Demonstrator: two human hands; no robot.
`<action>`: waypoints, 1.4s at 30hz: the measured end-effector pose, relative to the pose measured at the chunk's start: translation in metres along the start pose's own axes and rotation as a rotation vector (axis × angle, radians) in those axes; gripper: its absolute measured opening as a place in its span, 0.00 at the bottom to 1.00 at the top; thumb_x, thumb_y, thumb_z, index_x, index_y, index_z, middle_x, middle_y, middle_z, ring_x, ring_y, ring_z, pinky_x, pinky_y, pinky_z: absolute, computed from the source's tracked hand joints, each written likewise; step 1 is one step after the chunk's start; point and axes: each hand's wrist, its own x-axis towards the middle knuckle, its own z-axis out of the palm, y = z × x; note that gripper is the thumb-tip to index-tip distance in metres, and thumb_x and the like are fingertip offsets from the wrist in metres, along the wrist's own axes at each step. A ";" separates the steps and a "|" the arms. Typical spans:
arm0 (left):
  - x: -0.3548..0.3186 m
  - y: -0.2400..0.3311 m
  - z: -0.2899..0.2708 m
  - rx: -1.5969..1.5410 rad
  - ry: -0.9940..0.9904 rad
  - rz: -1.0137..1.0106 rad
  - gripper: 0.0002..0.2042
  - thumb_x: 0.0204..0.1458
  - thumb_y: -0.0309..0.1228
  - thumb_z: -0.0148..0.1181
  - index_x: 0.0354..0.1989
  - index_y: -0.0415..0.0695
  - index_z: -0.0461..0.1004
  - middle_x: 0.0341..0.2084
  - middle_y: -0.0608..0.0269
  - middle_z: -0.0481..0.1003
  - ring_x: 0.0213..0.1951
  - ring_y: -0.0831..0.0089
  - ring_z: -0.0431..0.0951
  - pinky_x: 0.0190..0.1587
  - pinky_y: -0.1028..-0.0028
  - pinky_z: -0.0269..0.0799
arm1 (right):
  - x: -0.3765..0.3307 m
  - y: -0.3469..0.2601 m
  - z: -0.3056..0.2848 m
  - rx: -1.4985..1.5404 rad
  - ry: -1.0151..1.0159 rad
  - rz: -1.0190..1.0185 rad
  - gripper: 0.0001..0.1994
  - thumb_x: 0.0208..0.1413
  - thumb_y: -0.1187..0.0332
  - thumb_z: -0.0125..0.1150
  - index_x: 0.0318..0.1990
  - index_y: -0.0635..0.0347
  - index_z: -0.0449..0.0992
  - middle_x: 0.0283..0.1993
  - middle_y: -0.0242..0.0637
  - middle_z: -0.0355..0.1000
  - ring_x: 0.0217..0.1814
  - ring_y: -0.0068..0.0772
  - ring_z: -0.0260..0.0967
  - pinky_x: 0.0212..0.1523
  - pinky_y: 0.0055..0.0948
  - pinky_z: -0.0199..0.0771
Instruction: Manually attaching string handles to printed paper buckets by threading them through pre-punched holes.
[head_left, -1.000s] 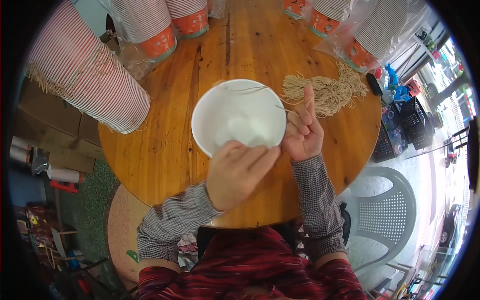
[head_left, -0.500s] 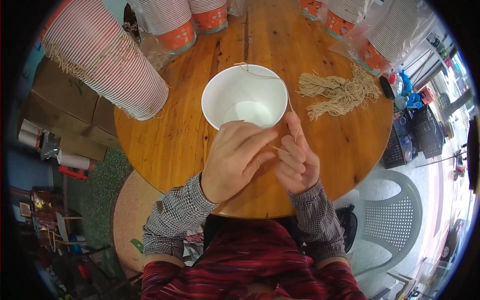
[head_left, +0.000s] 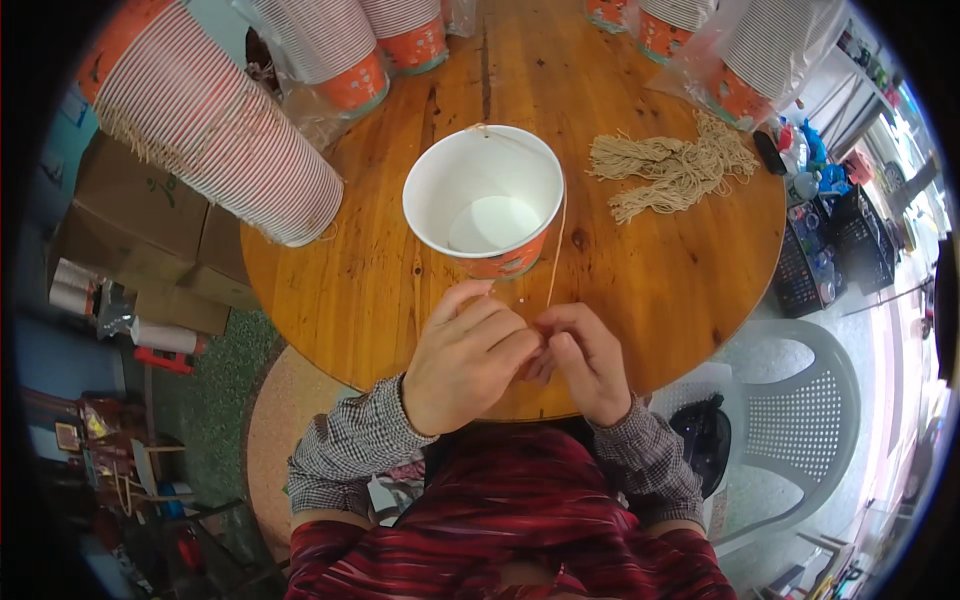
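A white-lined paper bucket (head_left: 490, 190) with an orange patterned outside stands upright on the wooden table, just beyond my hands. From its far rim a thin tan cord (head_left: 558, 240) runs across the opening and over the right side, then down to my fingers. My left hand (head_left: 468, 362) and my right hand (head_left: 588, 362) meet near the table's front edge, fingers pinched together on the cord. The cord's end is hidden between them. Neither hand touches the bucket. To the right lies a bundle of loose tan cords (head_left: 675, 165).
A tall nested stack of paper buckets (head_left: 220, 130) with cords hanging from it leans at the left. More bagged bucket stacks (head_left: 320, 50) line the far side of the round table (head_left: 340, 310). A grey plastic chair (head_left: 800, 430) stands at the right, near black crates (head_left: 835, 250).
Both hands have drawn back toward me and closed together, away from the bucket. The cord now hangs straighter down the bucket's right side, and the bucket's front is uncovered.
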 end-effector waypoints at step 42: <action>0.007 -0.053 0.003 -0.043 0.053 -0.269 0.14 0.47 0.21 0.60 0.44 0.41 0.75 0.31 0.56 0.77 0.31 0.58 0.76 0.34 0.67 0.71 | 0.053 0.044 0.036 -0.109 0.289 -0.189 0.02 0.55 0.79 0.58 0.35 0.66 0.71 0.40 0.35 0.70 0.33 0.18 0.66 0.33 0.17 0.68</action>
